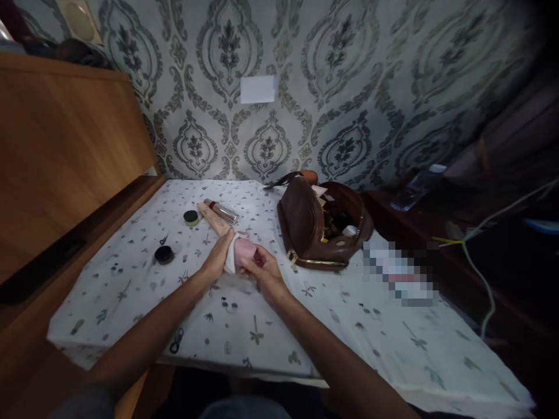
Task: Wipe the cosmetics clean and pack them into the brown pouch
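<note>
Over the middle of the table my left hand [219, 255] is closed around a white tissue-like wrap [231, 256]. A small pink object [244, 249] shows out of this wrap; its exact kind is unclear. My right hand [265, 270] pinches the near right side of the pink object with thumb and fingers. Just beyond my left hand lie a beige tube [212, 217] and a clear, shiny tube with a dark red band [224, 212]. To the left are a small round jar with a dark green lid [191, 218] and a round black lid or compact [164, 255].
An unzipped brown leather bag [301, 218], full of small items, stands at the back right. Beyond it lies a clear plastic bottle [417, 187], with a pale cable [474, 273] hanging nearby. A wooden cabinet [74, 134] borders the left side. Patterned cloth [279, 343] covers the table.
</note>
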### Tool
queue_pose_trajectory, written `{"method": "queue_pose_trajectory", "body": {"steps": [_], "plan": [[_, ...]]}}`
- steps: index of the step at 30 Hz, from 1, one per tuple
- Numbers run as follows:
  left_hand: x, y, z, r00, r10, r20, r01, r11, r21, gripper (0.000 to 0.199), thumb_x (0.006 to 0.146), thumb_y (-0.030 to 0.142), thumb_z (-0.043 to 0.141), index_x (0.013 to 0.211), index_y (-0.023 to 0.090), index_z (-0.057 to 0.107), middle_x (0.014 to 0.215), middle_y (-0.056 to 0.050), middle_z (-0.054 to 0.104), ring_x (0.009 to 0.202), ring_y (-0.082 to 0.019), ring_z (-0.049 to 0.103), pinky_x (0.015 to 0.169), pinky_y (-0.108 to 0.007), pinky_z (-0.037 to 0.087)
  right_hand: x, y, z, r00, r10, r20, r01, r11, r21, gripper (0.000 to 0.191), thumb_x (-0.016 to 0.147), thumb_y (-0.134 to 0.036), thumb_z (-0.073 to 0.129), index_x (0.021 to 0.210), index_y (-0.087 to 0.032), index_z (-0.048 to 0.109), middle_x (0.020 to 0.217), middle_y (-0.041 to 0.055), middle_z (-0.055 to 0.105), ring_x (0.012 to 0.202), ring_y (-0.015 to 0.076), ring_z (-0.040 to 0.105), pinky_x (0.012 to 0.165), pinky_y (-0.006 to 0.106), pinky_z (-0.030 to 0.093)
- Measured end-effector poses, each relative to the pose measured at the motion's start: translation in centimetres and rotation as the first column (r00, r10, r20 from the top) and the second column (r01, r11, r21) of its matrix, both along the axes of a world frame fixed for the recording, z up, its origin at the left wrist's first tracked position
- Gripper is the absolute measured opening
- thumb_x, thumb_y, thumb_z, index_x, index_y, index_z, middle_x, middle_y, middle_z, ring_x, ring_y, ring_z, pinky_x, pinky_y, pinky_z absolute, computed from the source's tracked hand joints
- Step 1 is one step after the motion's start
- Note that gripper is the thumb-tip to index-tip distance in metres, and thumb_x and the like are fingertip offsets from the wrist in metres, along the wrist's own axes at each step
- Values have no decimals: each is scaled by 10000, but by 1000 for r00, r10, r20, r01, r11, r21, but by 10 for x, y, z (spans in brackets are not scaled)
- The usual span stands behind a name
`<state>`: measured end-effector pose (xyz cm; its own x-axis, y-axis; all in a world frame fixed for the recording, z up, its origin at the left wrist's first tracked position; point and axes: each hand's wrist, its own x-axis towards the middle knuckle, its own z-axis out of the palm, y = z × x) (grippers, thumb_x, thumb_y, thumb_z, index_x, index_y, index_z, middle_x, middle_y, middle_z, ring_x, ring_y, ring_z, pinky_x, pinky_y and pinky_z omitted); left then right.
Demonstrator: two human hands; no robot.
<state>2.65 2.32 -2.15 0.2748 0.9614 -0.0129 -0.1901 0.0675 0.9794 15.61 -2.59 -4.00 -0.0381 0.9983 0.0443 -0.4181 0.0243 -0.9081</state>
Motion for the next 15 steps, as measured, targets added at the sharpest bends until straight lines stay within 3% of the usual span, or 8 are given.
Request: {"method": "queue_pose_trajectory", "body": {"steps": [3,6,8,12,15], "plan": [[0,-6,-1,994,-28,-105,44,988,151,676,857,722,460,1202,164,624,931,-71,694,692,-189,619,635,-303,497,1,0,2,994,-19,-105,15,999,-37,428,620,-389,873,945,-193,675,832,-2,703,573,90,588,514,197,446],[0,-12,-1,971,1,-240,79,943,324,578,896,611,506,1294,193,538,1064,-61,662,872,-210,623,783,-314,502,3,2,2,977,-73,-202,59,996,-72,446,588,-365,898,919,-216,639,761,-27,705,604,107,613,559,205,480],[0,-14,-1,955,28,-294,88,923,374,515,915,540,520,1305,204,498,1051,-42,646,925,-208,609,843,-313,482,4,2,1,976,-85,-200,71,995,-75,446,582,-346,902,914,-226,629,783,-26,718,624,118,629,596,228,507],[1,-17,3,933,144,-331,20,895,446,335,950,487,461,1042,183,568,871,-18,591,827,-188,571,794,-298,450,2,0,0,995,-49,-88,47,998,-30,428,591,-346,887,938,-209,677,864,-1,729,691,141,647,635,253,529],[-2,-16,6,929,204,-309,-40,885,464,383,958,519,423,857,182,576,756,-5,540,746,-176,528,747,-292,425,0,-3,0,1000,1,-15,-2,999,-39,506,546,-293,906,999,-200,701,875,3,735,742,154,654,697,266,538]]}}
